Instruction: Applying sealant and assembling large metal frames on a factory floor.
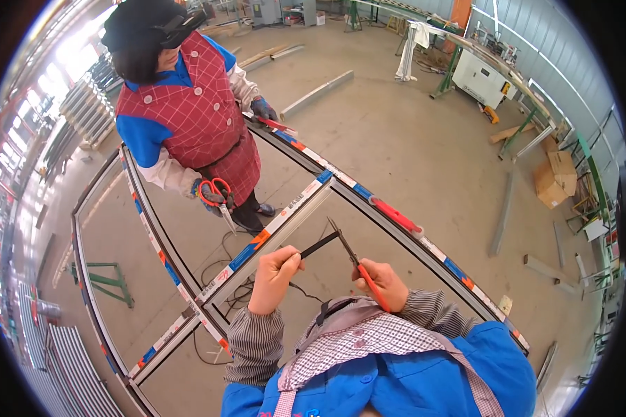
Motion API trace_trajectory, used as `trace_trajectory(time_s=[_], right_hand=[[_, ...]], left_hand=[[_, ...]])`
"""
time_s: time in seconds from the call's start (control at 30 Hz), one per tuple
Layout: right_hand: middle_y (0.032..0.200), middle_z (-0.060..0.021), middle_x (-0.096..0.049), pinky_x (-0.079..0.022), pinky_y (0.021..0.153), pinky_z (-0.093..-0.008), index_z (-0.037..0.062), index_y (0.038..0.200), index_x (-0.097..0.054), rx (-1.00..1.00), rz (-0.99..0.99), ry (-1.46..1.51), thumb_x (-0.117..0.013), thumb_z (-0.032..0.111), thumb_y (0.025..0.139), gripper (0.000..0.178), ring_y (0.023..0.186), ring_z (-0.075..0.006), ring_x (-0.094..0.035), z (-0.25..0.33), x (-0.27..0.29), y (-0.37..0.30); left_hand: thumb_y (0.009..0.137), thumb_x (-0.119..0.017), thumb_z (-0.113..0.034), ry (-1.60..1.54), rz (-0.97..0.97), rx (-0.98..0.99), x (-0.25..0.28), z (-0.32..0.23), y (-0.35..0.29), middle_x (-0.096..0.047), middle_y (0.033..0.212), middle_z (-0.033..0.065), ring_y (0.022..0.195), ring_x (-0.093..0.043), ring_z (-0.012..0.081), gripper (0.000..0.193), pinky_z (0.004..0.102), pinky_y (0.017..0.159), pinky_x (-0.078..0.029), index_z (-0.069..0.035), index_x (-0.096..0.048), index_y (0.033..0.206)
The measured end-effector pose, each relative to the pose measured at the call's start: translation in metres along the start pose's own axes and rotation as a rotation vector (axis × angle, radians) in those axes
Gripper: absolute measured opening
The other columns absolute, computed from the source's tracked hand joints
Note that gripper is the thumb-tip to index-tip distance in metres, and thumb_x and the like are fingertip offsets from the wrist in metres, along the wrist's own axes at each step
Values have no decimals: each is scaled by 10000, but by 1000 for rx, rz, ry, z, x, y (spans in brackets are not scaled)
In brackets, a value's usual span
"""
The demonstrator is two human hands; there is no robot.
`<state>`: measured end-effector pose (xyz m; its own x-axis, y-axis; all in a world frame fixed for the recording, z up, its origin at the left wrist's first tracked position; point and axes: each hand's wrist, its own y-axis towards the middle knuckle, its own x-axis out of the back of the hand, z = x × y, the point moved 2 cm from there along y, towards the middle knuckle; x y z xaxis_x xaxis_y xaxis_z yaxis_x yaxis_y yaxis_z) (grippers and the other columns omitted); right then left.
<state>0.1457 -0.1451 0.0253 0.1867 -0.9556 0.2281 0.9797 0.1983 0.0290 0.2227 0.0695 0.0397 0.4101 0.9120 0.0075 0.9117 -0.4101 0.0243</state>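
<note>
Left hand: While its fingers curl inward, the left hand (277, 276) is nearly closed, thumb and forefinger pinching the near end of a thin black strip (320, 245).
Right hand: curled around the handles of red-handled scissors (373, 283), to the right of the left hand; its grip is closed, though the far fingers are partly hidden.
Black strip: stretched taut-looking from the left fingertips to the scissor blades, above an opening of the frame; whether its right end lies between the blades or only across them, I cannot tell.
Scissor blades: pointing far and slightly left, a little parted.
Sleeves: a striped cuff (254, 340) covers the left forearm, with a similar one on the right.
Metal frame: a large multi-pane metal frame (458, 271), dotted with coloured stickers, spreads beneath and beyond both hands; its crossbar (292, 205) passes just beyond the left hand.
Red tool: a long red tool (396, 215) lies on the frame's far right rail; its kind is unclear.
Co-worker: far left, a person in a red checked apron (188, 118) has a second pair of scissors (215, 191) in the near gloved hand (205, 193), and the far gloved hand (262, 109) grips something red.
Floor: a black cable (238, 297) trails under the frame; a cardboard box (555, 179) sits far right.
</note>
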Motion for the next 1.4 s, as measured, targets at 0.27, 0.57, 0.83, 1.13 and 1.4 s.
trace_trajectory(time_s=[0.27, 0.57, 0.83, 1.13, 1.4], right_hand=[[707, -21, -474, -405, 587, -247, 19, 924, -513, -197, -131, -80, -549, 166, 854, 167, 647, -94, -449, -18, 11, -6], [943, -63, -509, -428, 747, -252, -18, 1111, -443, 114, -308, 67, -417, 136, 917, 249, 841, -140, -512, -21, -15, 24], [835, -45, -548, -442, 721, -271, -19, 978, -522, -50, -53, 193, -384, 146, 944, 219, 787, -129, -522, -28, -30, 28], [662, -6, -452, -412, 591, -243, -26, 1098, -479, -299, 69, 654, -344, 315, 957, 393, 594, -84, -443, 6, -60, 68], [797, -51, -496, -380, 575, -226, 24, 956, -473, 424, 394, 972, -337, 40, 923, 141, 663, -95, -448, 126, 155, 135]], left_hand=[[857, -446, -78, -8, 3, 27, -7, 2, 8, -496, 658, -19, 571, -367, 27, 166, 190, 513, -302, 10, -531, 745], [823, -512, -109, 825, 54, -163, -82, 7, -4, -563, 706, 118, 666, -565, 220, 127, 298, 628, -434, -34, -574, 905], [884, -502, -202, -370, -503, -291, -58, 20, -8, -574, 908, 80, 829, -540, 155, 332, 316, 774, -448, -20, -487, 1161], [944, -375, -225, -202, -406, 38, -4, 51, -29, -562, 773, 21, 681, -469, 77, 278, 214, 596, -376, -40, -535, 1076], [892, -487, -169, 107, 40, 105, 2, 122, -59, -589, 828, 71, 781, -537, 149, 204, 288, 706, -432, -14, -565, 1000]])
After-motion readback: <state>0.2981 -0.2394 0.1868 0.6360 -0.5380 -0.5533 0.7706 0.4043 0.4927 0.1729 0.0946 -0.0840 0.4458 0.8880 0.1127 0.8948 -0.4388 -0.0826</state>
